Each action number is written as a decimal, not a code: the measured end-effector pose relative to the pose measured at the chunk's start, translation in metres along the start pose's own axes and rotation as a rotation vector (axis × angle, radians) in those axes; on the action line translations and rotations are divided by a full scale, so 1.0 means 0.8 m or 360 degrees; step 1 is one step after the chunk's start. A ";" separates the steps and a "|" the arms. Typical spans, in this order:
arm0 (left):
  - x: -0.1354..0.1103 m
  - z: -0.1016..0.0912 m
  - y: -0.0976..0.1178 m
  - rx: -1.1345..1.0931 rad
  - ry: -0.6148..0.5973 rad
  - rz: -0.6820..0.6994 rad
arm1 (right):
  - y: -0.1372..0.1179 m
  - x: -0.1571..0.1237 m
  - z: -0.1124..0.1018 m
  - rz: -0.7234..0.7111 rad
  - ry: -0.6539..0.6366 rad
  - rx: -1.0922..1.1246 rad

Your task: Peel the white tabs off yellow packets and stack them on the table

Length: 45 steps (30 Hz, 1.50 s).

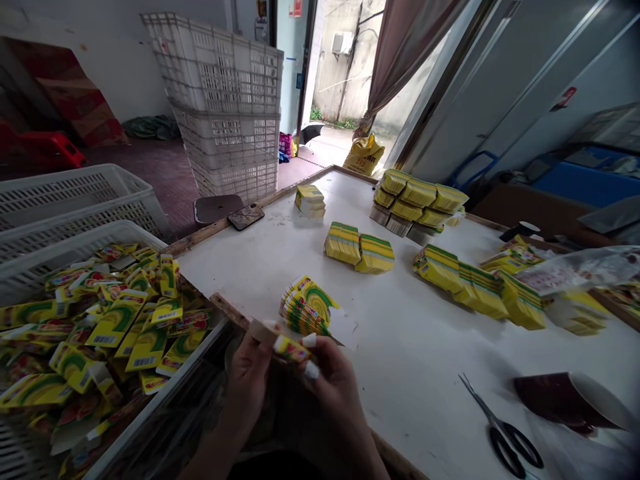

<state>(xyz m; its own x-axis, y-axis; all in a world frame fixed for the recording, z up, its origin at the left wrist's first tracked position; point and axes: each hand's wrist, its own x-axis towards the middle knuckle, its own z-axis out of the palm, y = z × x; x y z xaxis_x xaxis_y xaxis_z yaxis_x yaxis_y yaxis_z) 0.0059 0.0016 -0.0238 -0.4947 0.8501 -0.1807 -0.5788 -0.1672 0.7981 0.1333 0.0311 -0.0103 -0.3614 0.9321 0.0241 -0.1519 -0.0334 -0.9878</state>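
Observation:
Between my two hands, over the table's near edge, is a small yellow cardboard box (289, 348), seen narrow side up. My left hand (250, 373) grips its left end, where a plain grey-brown flap sticks out. At the other end my right hand (333, 377) pinches it, with white coverings on two fingertips. Just beyond my hands, a fanned stack of flat yellow-and-green cartons (310, 307) lies on the white table (400, 373). To my left, a white plastic crate (187, 373) holds a heap of yellow boxes (120, 317).
Bundled carton stacks (357, 248) stand mid-table, with more rows (480, 290) and a tall pile (417, 200) farther right. Scissors (500, 430) and a dark red mug (565, 400) lie near right. A phone (246, 217) rests on the left edge. Tall stacked crates (225, 100) stand behind.

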 end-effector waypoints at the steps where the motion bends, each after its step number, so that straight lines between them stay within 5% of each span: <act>1: 0.002 -0.006 -0.001 0.0090 -0.0069 0.0015 | -0.001 0.001 -0.010 -0.0070 0.0024 -0.0159; 5: 0.011 -0.022 0.019 0.0356 -0.0281 -0.0010 | -0.015 -0.002 -0.043 -0.0389 0.0017 -0.0697; 8: 0.015 -0.023 0.051 0.0525 -0.0467 0.0168 | -0.030 -0.007 -0.054 -0.0697 -0.0021 -0.1101; 12: 0.009 -0.014 0.073 0.1262 -0.0938 0.0172 | -0.042 -0.015 -0.048 -0.0940 -0.0280 -0.1506; 14: 0.000 -0.007 0.067 0.1584 -0.1090 0.0081 | -0.039 -0.019 -0.043 -0.0964 -0.0224 -0.1444; 18: -0.018 -0.002 0.039 0.1752 -0.0956 0.0163 | -0.016 -0.021 -0.037 -0.0619 0.0331 -0.0927; 25: -0.035 -0.008 0.016 0.1609 -0.1012 0.0556 | 0.001 -0.013 -0.024 0.0139 -0.0092 -0.0139; 29: -0.029 -0.007 0.020 0.1582 -0.0936 0.0535 | -0.011 -0.014 -0.015 0.0033 -0.0107 -0.0123; 33: -0.020 -0.003 0.019 0.1438 -0.0883 0.0365 | -0.011 -0.023 -0.007 -0.0307 -0.0250 -0.0491; 35: -0.016 -0.002 0.015 0.1371 -0.0694 0.0378 | -0.007 -0.024 -0.007 -0.0456 -0.0281 -0.0700; 38: -0.011 -0.002 0.014 0.1454 -0.0435 0.0481 | 0.001 -0.018 -0.015 -0.0550 -0.0047 -0.0809; 40: -0.007 -0.006 0.017 0.1563 -0.0453 0.0535 | 0.007 -0.012 -0.025 -0.0600 0.0001 -0.0921; 45: 0.001 -0.016 0.032 0.1794 -0.0586 0.0620 | 0.010 -0.007 -0.041 -0.0499 -0.0322 -0.1267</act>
<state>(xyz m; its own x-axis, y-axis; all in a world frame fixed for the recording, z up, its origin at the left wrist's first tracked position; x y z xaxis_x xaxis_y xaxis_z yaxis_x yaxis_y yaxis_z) -0.0175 -0.0087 -0.0107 -0.1925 0.9598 0.2043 0.5328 -0.0727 0.8431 0.1640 0.0377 -0.0236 -0.5784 0.7716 0.2646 0.3878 0.5455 -0.7430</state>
